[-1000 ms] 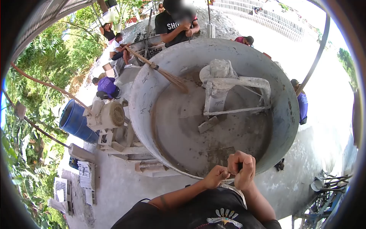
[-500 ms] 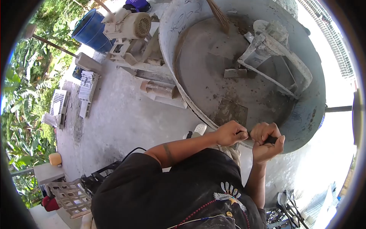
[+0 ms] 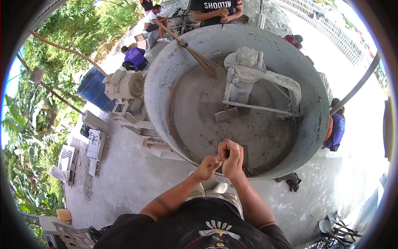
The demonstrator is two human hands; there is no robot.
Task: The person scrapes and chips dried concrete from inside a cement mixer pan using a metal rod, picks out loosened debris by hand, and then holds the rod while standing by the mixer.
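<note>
My left hand point(image 3: 208, 167) and my right hand point(image 3: 231, 157) are close together over the near rim of a large round mixing drum point(image 3: 166, 66). Both are closed, fingers curled in. Whatever they hold, if anything, is too small or hidden to make out. Inside the drum a dusty metal mixer arm point(image 3: 265, 76) stands on a central post. A straw broom point(image 3: 201, 60) leans over the far left rim with its bristles inside. A small flat blade point(image 3: 226, 114) lies low near the post.
A motor point(image 3: 132, 85) and blue barrel point(image 3: 95, 89) stand left of the drum. A person in a black shirt point(image 3: 215, 10) is across it; others are at left and right. A dark animal point(image 3: 292, 181) is on the floor at right.
The view has swung back up and the drum sits more central again. My hands have come nearer each other than half a second ago, still closed.
</note>
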